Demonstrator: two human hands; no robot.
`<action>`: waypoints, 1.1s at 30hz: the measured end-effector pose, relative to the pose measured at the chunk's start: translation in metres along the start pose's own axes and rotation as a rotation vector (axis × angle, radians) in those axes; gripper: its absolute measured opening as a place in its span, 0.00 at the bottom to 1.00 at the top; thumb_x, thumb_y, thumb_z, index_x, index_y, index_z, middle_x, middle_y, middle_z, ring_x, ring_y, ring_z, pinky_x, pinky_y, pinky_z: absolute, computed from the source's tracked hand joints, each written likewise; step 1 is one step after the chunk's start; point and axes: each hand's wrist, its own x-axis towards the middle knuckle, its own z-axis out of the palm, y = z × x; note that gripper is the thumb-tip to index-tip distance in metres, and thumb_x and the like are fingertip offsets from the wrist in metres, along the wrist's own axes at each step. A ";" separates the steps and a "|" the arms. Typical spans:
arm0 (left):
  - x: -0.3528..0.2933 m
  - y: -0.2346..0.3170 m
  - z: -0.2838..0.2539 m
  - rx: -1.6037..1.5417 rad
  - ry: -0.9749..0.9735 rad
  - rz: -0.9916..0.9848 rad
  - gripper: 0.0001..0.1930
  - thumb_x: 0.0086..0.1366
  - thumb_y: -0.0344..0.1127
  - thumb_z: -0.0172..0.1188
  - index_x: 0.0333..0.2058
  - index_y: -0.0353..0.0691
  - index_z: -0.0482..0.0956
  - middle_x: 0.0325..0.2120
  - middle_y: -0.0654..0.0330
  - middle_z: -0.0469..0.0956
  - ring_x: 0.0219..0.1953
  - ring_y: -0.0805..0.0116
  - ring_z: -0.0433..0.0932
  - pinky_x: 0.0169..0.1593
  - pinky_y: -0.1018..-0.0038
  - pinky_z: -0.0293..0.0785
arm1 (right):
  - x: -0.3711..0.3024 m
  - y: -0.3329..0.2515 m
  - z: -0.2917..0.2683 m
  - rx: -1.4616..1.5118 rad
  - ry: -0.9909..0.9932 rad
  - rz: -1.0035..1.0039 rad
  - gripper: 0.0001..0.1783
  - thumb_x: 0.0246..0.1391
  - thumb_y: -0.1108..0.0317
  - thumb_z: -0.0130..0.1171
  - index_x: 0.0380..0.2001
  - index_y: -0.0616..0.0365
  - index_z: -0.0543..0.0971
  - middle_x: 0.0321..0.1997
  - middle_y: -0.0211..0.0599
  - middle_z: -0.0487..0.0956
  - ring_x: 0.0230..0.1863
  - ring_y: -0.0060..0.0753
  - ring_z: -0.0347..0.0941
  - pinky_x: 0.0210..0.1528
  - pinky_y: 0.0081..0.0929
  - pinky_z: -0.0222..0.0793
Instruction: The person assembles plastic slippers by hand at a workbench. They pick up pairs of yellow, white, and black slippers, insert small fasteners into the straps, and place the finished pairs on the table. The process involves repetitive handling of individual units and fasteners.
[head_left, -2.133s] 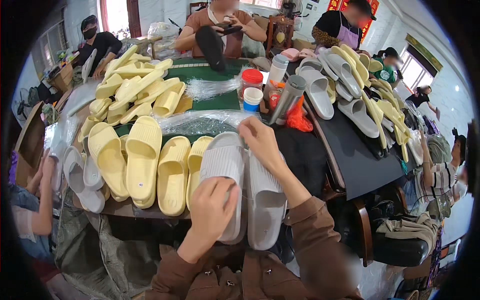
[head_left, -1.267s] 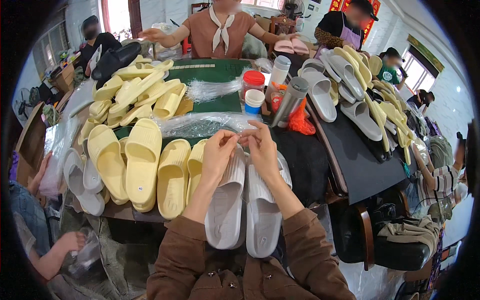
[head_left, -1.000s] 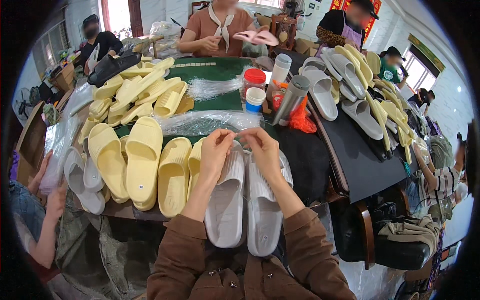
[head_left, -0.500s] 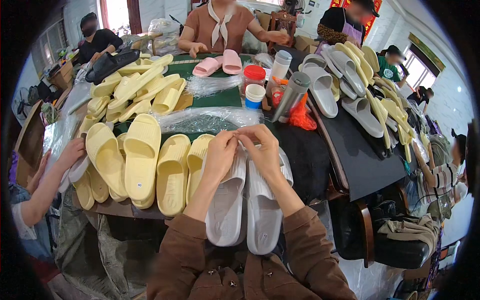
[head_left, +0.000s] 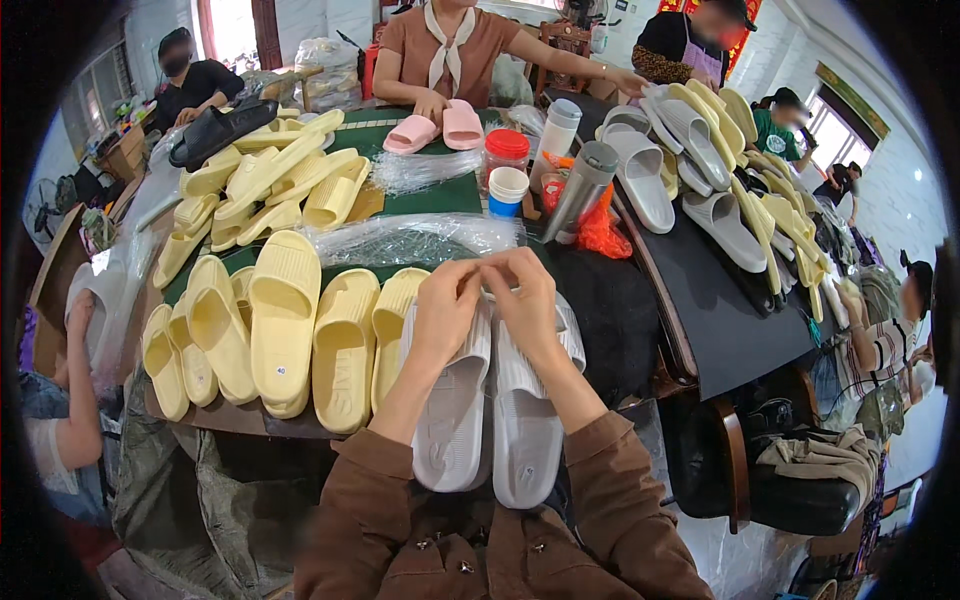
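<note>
My left hand [head_left: 447, 305] and my right hand [head_left: 527, 300] meet over the straps of a pair of grey slide slippers at the table's near edge. Thumbs and fingers of both are pinched together; whatever lies between them is too small to make out. The left grey slipper [head_left: 448, 430] and the right grey slipper [head_left: 528, 445] stand side by side, toes away from me, heels over the edge. My hands partly cover their straps. Beside my left hand stand yellow slippers [head_left: 345, 350]. Beyond my fingers lies a bundle of thin clear plastic strips [head_left: 420, 238].
A steel tumbler [head_left: 585, 190], a white-and-blue cup [head_left: 508, 190] and a red-lidded jar [head_left: 506, 150] stand ahead. Yellow slippers [head_left: 255, 180] pile up at left, grey slippers [head_left: 640, 180] at right. A co-worker opposite touches pink slippers [head_left: 461, 125]; another person's arm [head_left: 80, 390] is at left.
My hands stay pinched at nearly the same spot. Opposite, the co-worker now touches the pink slippers and reaches toward the right pile. The person at left has drawn a grey slipper away leftward.
</note>
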 end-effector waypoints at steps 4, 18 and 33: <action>-0.002 0.006 0.002 -0.104 0.065 -0.095 0.03 0.63 0.27 0.56 0.33 0.34 0.77 0.25 0.64 0.78 0.25 0.80 0.71 0.29 0.79 0.68 | -0.001 -0.001 0.001 0.005 0.026 0.030 0.03 0.50 0.78 0.61 0.31 0.63 0.79 0.31 0.39 0.77 0.29 0.30 0.75 0.32 0.24 0.70; 0.002 -0.006 -0.009 -0.345 0.068 -0.268 0.05 0.66 0.31 0.55 0.34 0.35 0.76 0.23 0.66 0.74 0.23 0.81 0.68 0.27 0.81 0.65 | -0.001 -0.005 0.001 0.155 -0.029 0.139 0.10 0.55 0.77 0.55 0.41 0.63 0.79 0.31 0.34 0.79 0.34 0.24 0.77 0.37 0.20 0.72; 0.003 -0.007 -0.011 -0.455 -0.020 -0.323 0.06 0.67 0.33 0.53 0.34 0.38 0.75 0.23 0.68 0.71 0.24 0.82 0.65 0.28 0.83 0.62 | -0.002 -0.003 0.002 -0.019 -0.040 0.090 0.05 0.50 0.76 0.61 0.32 0.62 0.79 0.29 0.34 0.79 0.29 0.22 0.75 0.34 0.22 0.70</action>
